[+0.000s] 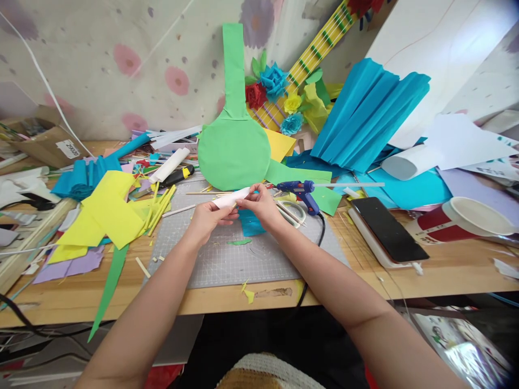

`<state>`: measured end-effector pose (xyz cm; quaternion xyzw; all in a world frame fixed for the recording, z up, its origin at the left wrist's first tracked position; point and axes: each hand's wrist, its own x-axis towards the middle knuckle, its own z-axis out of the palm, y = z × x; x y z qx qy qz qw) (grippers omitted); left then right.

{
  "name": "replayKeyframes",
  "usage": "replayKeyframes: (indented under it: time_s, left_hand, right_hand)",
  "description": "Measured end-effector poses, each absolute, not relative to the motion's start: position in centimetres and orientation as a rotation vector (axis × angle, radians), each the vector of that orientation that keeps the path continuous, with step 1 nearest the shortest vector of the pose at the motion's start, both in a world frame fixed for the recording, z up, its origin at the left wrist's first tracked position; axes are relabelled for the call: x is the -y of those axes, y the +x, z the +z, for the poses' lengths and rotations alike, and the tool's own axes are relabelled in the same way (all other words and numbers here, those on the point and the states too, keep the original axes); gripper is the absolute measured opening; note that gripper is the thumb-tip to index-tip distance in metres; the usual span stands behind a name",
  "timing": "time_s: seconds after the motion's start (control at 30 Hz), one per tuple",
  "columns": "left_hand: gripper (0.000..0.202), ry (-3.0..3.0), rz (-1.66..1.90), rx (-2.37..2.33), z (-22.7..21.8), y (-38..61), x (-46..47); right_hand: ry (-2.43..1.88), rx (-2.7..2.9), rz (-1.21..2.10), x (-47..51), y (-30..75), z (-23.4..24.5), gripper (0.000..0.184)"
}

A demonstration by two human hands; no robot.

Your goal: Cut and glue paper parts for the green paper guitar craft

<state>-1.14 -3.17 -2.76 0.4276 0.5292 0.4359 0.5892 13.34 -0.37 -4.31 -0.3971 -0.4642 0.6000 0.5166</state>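
Note:
Both my hands meet over a grey cutting mat (227,259) and hold a small rolled piece of white paper (232,198). My left hand (208,219) grips the roll from below, fingers curled round it. My right hand (261,204) pinches its right end with fingertips. Under my right hand a blue paper piece (248,224) lies on the mat. A blue glue gun (302,192) and white-handled scissors (294,212) rest just to the right. A big green paper shape (234,146) leans behind the mat.
Yellow paper sheets (109,210) and strips lie left, with purple and green scraps. A phone (387,229) on a white block and a red cup (462,219) sit right. Folded blue paper (365,113), paper flowers (275,89) and white sheets fill the back. The glue gun's cable (320,237) drops over the table edge.

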Motion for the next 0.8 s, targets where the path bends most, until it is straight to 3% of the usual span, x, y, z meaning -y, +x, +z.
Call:
replayKeyframes:
  time_s: [0.37, 0.6, 0.8]
  left_hand:
    - [0.050, 1.194, 1.051, -1.249, -3.4, -0.7, 3.3]
    - [0.036, 1.291, 1.147, -1.395, -4.4, -0.2, 3.1]
    - [0.043, 1.126, 1.136, -1.266, -3.9, -0.2, 3.1]
  right_hand:
    - [-1.049, 1.108, 1.316, 0.1, 13.5, -4.8, 0.053]
    - [-1.109, 1.103, 1.248, 0.2, 13.4, -5.0, 0.052]
    - [-1.086, 1.123, 1.276, 0.2, 13.4, -4.8, 0.053]
